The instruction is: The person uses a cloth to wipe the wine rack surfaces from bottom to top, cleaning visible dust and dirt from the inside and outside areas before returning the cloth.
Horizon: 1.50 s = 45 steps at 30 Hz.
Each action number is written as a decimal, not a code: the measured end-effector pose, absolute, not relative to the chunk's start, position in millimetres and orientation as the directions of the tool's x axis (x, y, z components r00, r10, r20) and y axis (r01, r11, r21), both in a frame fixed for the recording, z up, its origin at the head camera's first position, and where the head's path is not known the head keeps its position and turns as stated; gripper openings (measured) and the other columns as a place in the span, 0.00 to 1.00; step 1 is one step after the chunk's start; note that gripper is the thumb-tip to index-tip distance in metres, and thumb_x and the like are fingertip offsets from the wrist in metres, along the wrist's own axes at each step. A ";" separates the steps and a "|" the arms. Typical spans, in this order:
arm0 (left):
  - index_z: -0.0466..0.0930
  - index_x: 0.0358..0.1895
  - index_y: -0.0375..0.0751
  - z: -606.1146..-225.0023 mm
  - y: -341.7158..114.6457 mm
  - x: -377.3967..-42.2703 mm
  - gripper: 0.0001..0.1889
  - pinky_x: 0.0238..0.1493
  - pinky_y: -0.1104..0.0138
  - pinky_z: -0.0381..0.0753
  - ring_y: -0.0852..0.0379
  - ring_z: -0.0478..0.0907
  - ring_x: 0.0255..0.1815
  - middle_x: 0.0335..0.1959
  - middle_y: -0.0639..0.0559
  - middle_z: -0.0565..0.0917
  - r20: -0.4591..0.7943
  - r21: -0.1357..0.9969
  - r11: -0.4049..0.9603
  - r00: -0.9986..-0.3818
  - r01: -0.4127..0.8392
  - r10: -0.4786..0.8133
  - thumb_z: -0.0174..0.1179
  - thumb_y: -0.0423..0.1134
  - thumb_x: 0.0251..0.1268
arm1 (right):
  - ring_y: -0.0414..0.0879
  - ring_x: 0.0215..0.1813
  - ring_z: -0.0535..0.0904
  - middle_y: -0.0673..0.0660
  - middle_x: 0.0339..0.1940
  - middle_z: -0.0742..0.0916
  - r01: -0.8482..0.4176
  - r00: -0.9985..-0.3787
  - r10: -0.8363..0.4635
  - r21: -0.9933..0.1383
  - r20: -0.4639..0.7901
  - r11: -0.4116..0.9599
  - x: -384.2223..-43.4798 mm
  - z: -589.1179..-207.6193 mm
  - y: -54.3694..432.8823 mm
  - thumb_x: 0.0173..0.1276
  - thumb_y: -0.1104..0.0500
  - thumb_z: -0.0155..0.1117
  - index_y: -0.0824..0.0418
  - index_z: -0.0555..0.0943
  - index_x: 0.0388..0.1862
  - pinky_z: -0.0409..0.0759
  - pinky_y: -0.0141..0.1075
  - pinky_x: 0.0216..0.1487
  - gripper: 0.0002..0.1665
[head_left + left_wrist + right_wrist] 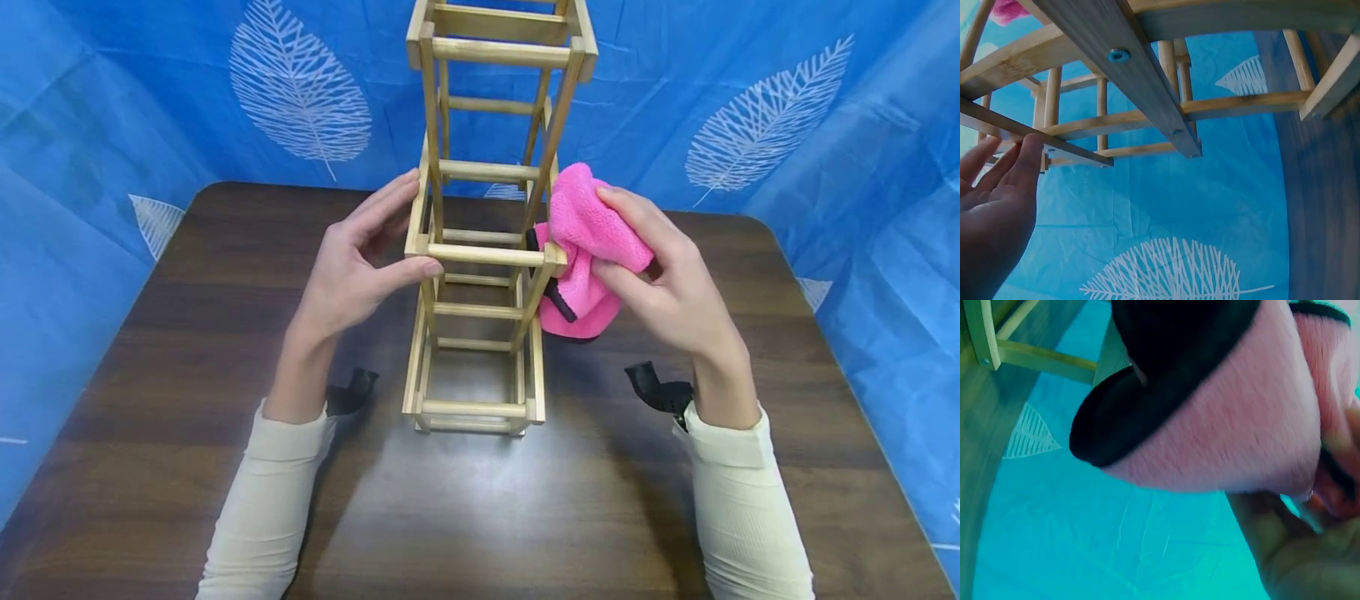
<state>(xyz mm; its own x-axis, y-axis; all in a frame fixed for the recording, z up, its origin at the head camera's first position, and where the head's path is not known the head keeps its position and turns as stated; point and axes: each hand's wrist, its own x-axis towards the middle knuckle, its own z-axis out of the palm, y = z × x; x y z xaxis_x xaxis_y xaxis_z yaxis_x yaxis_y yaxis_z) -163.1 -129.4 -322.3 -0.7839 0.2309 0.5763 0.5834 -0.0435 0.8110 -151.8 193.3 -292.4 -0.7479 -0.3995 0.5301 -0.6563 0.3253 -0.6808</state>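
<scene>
A tall wooden rack (487, 255) with several tiers of rails stands upright at the table's middle, its top cut off by the head view. My left hand (352, 267) steadies its middle tier at the left, thumb over the front corner and fingers along the side rail. In the left wrist view, the fingertips of that hand (997, 219) meet a wooden bar. Bunched in my right hand (675, 283) is a pink fluffy cloth (592, 225) with black edging, pressed against the rack's right side at that tier. Its loose folds (1229, 425) hide part of the right fingers.
The rack stands on a dark brown wooden table (187, 467) with rounded back corners. Behind and beside it hangs a blue sheet (637, 83) with white leaf prints. A black wrist mount (660, 392) juts from the right cuff, and another (352, 392) from the left.
</scene>
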 end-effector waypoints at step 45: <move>0.69 0.68 0.31 -325.2 -145.6 -172.9 0.33 0.72 0.59 0.62 0.49 0.62 0.74 0.73 0.46 0.66 0.579 0.791 -0.019 -0.739 0.611 0.345 0.65 0.20 0.57 | 0.54 0.61 0.76 0.60 0.64 0.80 -0.795 -0.580 -0.512 -0.306 0.633 0.523 -124.3 -275.1 188.9 0.59 0.72 0.57 0.67 0.81 0.59 0.74 0.29 0.53 0.27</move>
